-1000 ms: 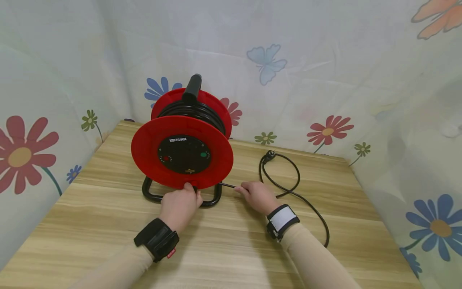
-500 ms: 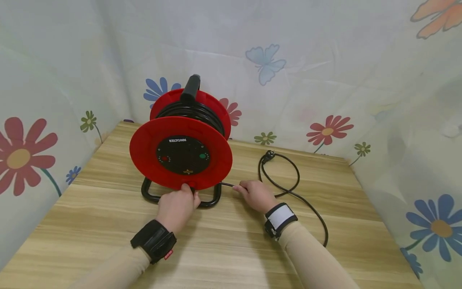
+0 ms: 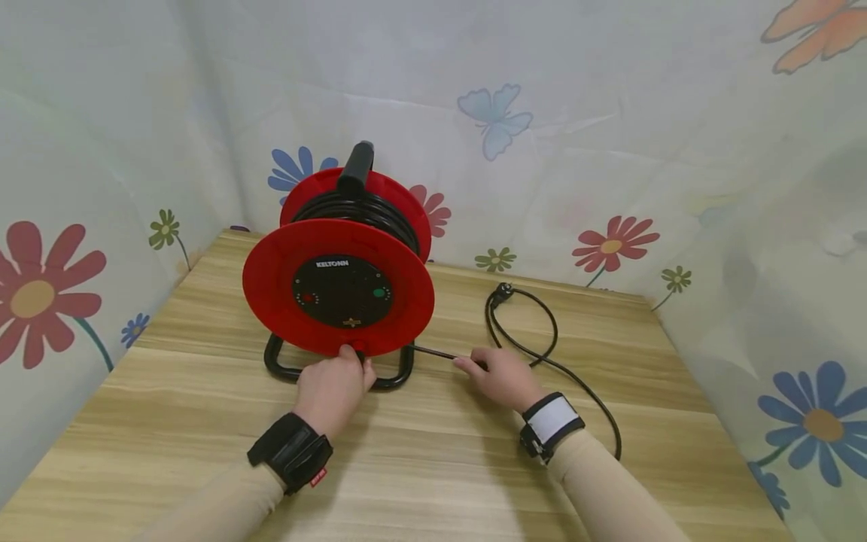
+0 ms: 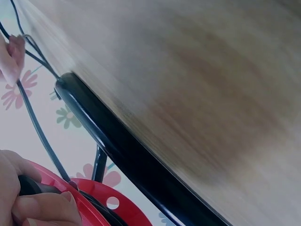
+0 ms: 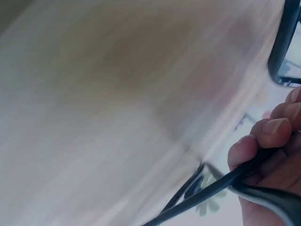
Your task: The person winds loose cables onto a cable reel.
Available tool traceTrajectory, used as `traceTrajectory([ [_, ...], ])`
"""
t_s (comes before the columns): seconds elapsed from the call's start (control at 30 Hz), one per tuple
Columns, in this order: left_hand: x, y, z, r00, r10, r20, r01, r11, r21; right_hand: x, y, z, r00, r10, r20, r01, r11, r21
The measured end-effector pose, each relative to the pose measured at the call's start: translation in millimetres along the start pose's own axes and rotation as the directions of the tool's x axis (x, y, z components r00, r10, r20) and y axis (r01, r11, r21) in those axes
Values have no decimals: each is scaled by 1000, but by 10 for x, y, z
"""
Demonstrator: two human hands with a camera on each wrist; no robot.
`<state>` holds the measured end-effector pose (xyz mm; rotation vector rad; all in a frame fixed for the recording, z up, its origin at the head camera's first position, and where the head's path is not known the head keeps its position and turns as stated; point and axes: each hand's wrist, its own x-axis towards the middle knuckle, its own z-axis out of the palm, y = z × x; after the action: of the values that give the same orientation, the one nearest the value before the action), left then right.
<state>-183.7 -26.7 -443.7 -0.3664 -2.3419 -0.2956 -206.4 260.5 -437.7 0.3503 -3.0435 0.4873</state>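
Note:
A red cable reel (image 3: 342,292) with a black centre panel stands upright on a black tube frame (image 3: 284,370), wound with several turns of black cable (image 3: 369,212). At the bottom of its front disc, my left hand (image 3: 333,391) grips a small black knob (image 4: 29,185), thumb near the disc's rim. To the right of the frame, my right hand (image 3: 504,379) holds the black cable that runs straight out from the reel. In the right wrist view the curled fingers (image 5: 275,129) wrap round the cable (image 5: 211,188); the palm partly hides it.
Beyond my right hand the loose cable lies in a loop, with its black plug (image 3: 504,291) near the table's back edge. The wooden table (image 3: 406,467) meets flower-printed curtains (image 3: 609,135) at the back and sides. A black carrying handle (image 3: 357,167) tops the reel.
My right hand has moved right, away from the reel, and a longer straight stretch of cable shows between them. My left hand stays on the knob. The view shifts slightly.

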Motion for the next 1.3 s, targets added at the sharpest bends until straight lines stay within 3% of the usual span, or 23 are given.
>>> traceTrajectory([
  [0.27,-5,2,2,1000,1,-14,-1,1000,-7,-354,456,-368,999,-11,-43,6,993,-116],
  [0.5,5,7,-32,1000,2,-21,-2,1000,-2,-650,897,-678,994,4,-106,-16,993,-120],
  [0.7,4,11,-46,1000,-5,2,5,1000,-20,-788,1082,-666,989,-19,-150,4,995,-102],
  [1.0,-1,-24,-118,997,-27,71,30,998,-47,-750,1188,-483,976,-99,-192,72,987,-142],
  [1.17,14,-77,-170,980,-81,180,99,990,-97,-722,1151,-438,979,-95,-178,73,989,-129],
  [1.23,21,-104,-182,965,-99,244,130,985,-115,-713,1146,-413,981,-94,-172,72,989,-129],
  [1.3,32,-131,-193,940,-115,322,165,977,-132,-707,1139,-393,981,-97,-168,75,989,-131],
])
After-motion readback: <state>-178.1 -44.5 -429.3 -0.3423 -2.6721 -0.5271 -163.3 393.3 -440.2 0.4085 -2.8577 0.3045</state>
